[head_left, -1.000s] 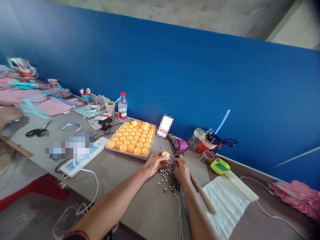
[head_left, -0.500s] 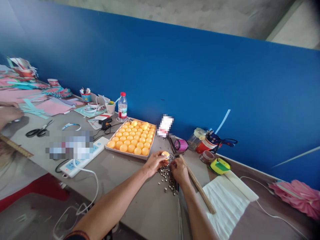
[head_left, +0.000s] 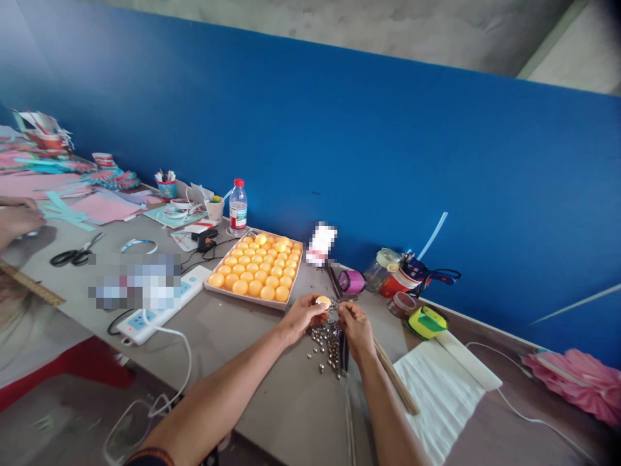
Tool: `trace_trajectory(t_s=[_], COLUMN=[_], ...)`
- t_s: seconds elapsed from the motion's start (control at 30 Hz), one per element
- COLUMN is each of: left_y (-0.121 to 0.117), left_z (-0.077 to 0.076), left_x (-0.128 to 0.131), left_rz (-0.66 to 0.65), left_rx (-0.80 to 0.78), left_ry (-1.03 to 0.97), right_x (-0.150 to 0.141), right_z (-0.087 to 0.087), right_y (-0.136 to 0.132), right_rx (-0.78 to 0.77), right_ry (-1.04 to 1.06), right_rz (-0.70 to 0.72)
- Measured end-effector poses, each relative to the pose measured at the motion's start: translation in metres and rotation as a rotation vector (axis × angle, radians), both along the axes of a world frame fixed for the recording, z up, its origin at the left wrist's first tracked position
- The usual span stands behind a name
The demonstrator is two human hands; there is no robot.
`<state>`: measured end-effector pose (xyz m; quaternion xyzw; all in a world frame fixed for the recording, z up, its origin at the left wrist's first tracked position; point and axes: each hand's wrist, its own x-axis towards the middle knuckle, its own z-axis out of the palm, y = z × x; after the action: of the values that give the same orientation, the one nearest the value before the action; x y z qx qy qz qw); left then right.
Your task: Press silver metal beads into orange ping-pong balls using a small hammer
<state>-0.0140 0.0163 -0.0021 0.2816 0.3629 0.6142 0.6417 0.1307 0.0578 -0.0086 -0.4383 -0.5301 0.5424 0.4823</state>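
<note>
My left hand (head_left: 305, 317) is closed around an orange ping-pong ball (head_left: 323, 302), held above the table. Close to the ball's right side, my right hand (head_left: 356, 326) has its fingers pinched together; whatever is between them is too small to make out. Beneath both hands lies a loose pile of small shiny silver beads (head_left: 326, 341). A shallow box (head_left: 246, 299) to the left holds many more orange balls in rows. A wooden stick (head_left: 398, 382) runs beside my right wrist, partly hidden by it.
Behind the hands stand a purple cup (head_left: 351, 281), a clear jar (head_left: 382, 270) and a yellow-green tape roll (head_left: 427, 322). A white cloth (head_left: 436, 395) lies to the right. At left are a power strip (head_left: 162, 307), scissors (head_left: 76, 251), a bottle (head_left: 237, 210) and another person's hand (head_left: 19, 220).
My right hand has risen slightly from the silver beads toward the ball, its fingers now at the ball's side. My left hand keeps hold of the ball, almost in the same place.
</note>
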Motion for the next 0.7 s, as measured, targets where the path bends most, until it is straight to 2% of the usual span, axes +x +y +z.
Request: trace_trajectory(t_s=[0.13, 0.27, 0.37, 0.53, 0.7], left_y=[0.000, -0.001, -0.001, -0.002, -0.002], left_z=[-0.002, -0.001, 0.000, 0.002, 0.003], left_x=[0.001, 0.001, 0.001, 0.001, 0.001], left_rz=[-0.004, -0.003, -0.007, -0.025, -0.002], left_rx=[0.012, 0.023, 0.037, 0.052, 0.026], left_ry=[0.033, 0.040, 0.037, 0.064, 0.172], right_x=[0.000, 0.000, -0.002, -0.006, -0.006], right_z=[0.007, 0.013, 0.013, 0.005, -0.001], right_y=[-0.002, -0.004, -0.006, -0.006, -0.005], right_rx=[-0.059, -0.111, -0.097, -0.002, 0.029], right_ry=[0.239, 0.334, 0.296, 0.089, 0.003], right_rz=[0.041, 0.126, 0.158, 0.111, 0.126])
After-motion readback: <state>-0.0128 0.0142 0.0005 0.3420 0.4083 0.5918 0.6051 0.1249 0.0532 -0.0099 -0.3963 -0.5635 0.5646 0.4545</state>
